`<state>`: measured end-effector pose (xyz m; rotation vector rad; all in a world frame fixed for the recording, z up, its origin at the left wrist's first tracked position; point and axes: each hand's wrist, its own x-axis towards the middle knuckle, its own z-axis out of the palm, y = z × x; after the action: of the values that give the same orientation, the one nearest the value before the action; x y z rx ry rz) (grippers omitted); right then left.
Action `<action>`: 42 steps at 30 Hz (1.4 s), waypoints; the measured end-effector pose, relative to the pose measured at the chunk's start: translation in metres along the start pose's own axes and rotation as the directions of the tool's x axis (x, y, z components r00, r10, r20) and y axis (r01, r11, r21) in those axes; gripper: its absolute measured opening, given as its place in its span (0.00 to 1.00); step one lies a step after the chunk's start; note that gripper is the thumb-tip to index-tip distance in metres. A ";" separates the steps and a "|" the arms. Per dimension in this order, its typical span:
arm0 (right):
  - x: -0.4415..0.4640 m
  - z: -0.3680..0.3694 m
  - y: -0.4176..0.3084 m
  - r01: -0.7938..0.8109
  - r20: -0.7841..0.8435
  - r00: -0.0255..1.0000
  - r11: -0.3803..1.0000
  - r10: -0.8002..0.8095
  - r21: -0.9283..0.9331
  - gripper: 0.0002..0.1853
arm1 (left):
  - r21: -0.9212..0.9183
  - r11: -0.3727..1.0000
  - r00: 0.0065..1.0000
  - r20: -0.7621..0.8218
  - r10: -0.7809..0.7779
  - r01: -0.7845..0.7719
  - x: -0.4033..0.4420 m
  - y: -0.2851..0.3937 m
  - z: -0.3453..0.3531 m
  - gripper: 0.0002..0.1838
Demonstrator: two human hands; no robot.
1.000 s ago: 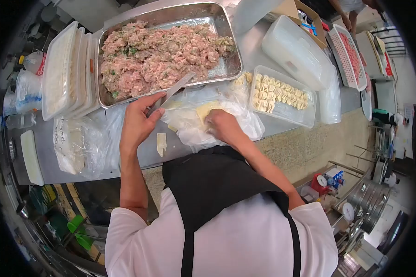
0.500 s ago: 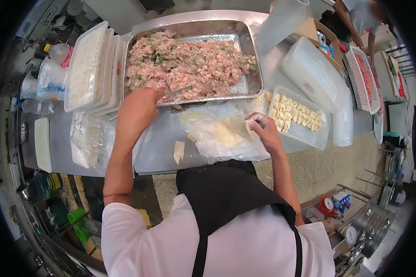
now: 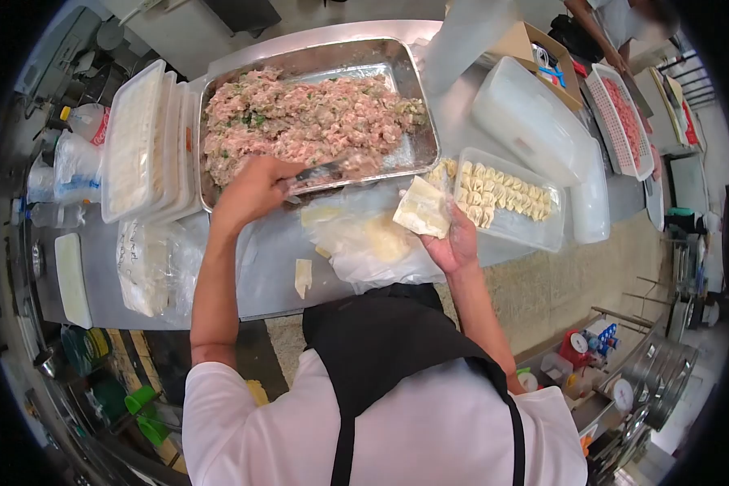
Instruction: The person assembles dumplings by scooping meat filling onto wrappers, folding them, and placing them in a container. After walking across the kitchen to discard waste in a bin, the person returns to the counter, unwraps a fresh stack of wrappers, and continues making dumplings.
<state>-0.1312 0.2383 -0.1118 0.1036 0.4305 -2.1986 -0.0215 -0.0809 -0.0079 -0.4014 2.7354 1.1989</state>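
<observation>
My left hand [image 3: 259, 190] is closed around a flat metal spatula [image 3: 320, 171], its handle hidden in my fingers. A little meat seems to sit at the blade's tip, over the near rim of a steel tray [image 3: 439, 150] of minced meat filling [image 3: 300, 121] with green bits. On the fingers of my right hand [image 3: 454, 243] lies a pale square dumpling wrapper [image 3: 424, 208], held up flat. Below it, more wrappers [image 3: 381, 243] rest on a crumpled plastic sheet [image 3: 364, 263]. Folded dumplings [image 3: 506, 193] stand in rows in a clear plastic container [image 3: 552, 231] to the right.
Stacked lidded containers [image 3: 134, 146] stand left of the tray, with bottles [image 3: 87, 121] behind. A wrapper scrap [image 3: 303, 278] lies near the table's front edge. Larger plastic tubs [image 3: 530, 117], a cardboard box [image 3: 514, 44] and a pink basket [image 3: 621, 121] are at right. Another person's arm [image 3: 595, 32] shows there.
My right hand has lifted the wrapper off the plastic sheet and turned palm up under it. The spatula has moved right along the tray's near edge, its flat blade now showing.
</observation>
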 end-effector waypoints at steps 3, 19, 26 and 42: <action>-0.001 -0.002 -0.001 0.034 -0.069 0.997 0.992 -0.042 -0.121 0.32 | 0.213 0.974 0.993 -0.076 0.092 -0.074 0.002 -0.014 -0.007 0.22; 0.018 0.001 0.003 0.110 -0.180 0.975 0.985 -0.133 -0.134 0.28 | -0.026 0.998 0.980 0.191 0.058 -0.054 0.021 -0.003 0.007 0.19; 0.045 0.035 0.027 0.061 -0.156 0.987 0.996 -0.049 0.070 0.27 | -0.323 0.911 0.966 -0.094 0.239 -0.257 0.007 -0.007 0.070 0.23; 0.067 0.029 0.015 0.271 -0.381 0.883 0.960 -0.275 -0.066 0.24 | 0.110 0.964 0.939 -0.223 0.263 -0.243 -0.034 0.040 0.085 0.19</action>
<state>-0.1587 0.1693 -0.1034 0.5072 0.7134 -2.4570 0.0003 0.0140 -0.0292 -0.1964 3.1090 1.1553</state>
